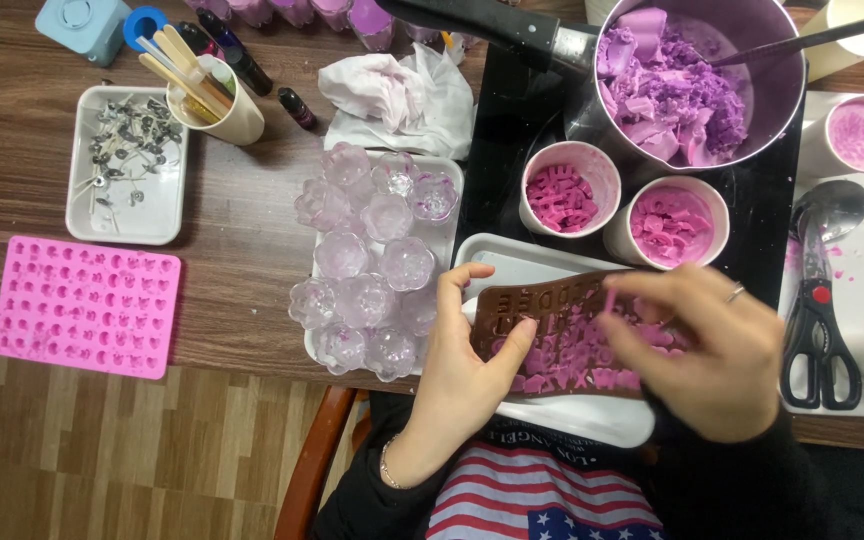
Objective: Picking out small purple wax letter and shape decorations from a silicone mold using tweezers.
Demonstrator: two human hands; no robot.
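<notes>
Brown flexible silicone letter mould [552, 310] is looking matt, pink waxy fill [592, 350] showing dull. Pink silicone mould sheet [87, 305] is reading matt too. Clear flower-shaped plastic cups [367, 255] are glinting glossy. Steel saucepan [777, 90] is shining smooth; purple wax chunks [667, 90] inside are looking crumbly, rough. White cloth rag [402, 95] is lying crumpled. Brown wood-grain tabletop [242, 230] is showing a low sheen.

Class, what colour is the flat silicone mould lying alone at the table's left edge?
Pink: the flat silicone mould shows best in the head view.
</notes>
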